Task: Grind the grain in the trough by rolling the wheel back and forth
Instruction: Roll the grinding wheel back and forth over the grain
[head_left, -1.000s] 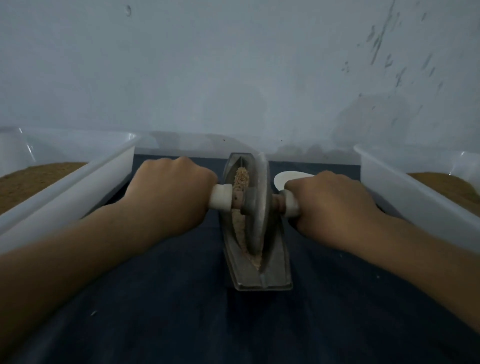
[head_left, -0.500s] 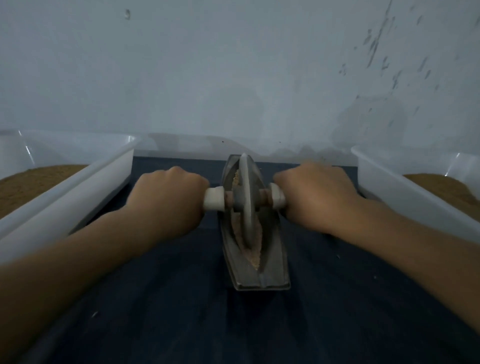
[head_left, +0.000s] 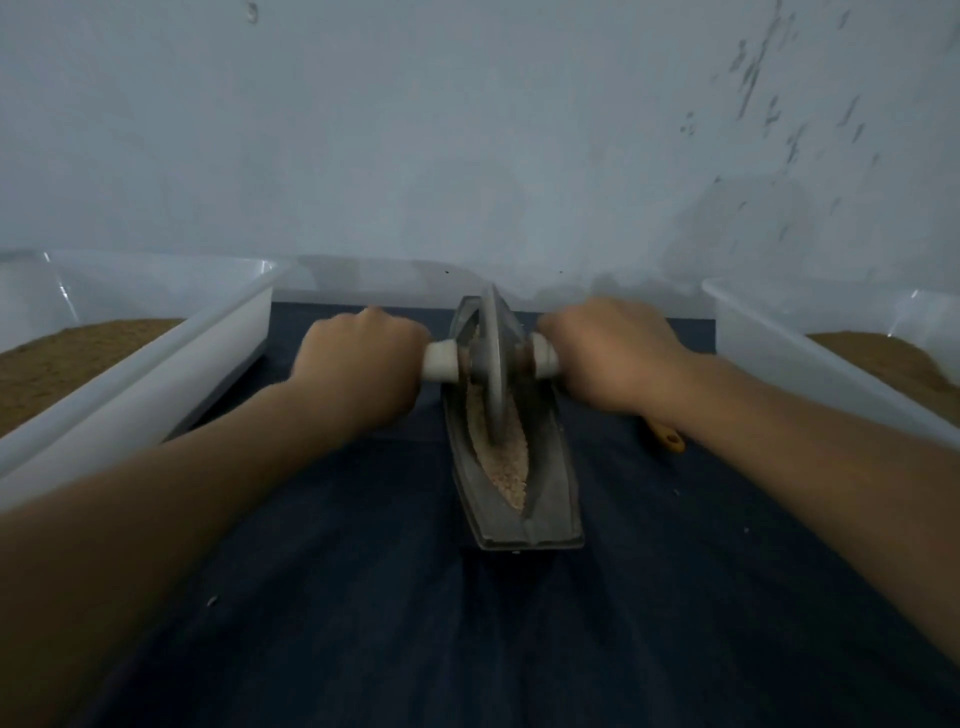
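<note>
A grey boat-shaped metal trough (head_left: 550, 499) lies lengthwise on the dark cloth, its groove holding pale crushed grain (head_left: 506, 462). A grey metal wheel (head_left: 492, 364) stands upright in the groove near the trough's far end. A white-ended axle runs through the wheel. My left hand (head_left: 358, 364) grips the left handle (head_left: 440, 361) and my right hand (head_left: 608, 353) grips the right handle (head_left: 545, 358). Both fists hide most of the handles.
A white plastic tub (head_left: 156, 374) with brown powder stands at the left, and another white tub (head_left: 810, 374) with brown powder at the right. A small yellow-brown object (head_left: 667, 436) pokes out under my right wrist. A pale wall rises right behind the trough.
Both hands have pushed the wheel away from me, from the trough's middle to its far end. More grain now shows in the near part of the groove.
</note>
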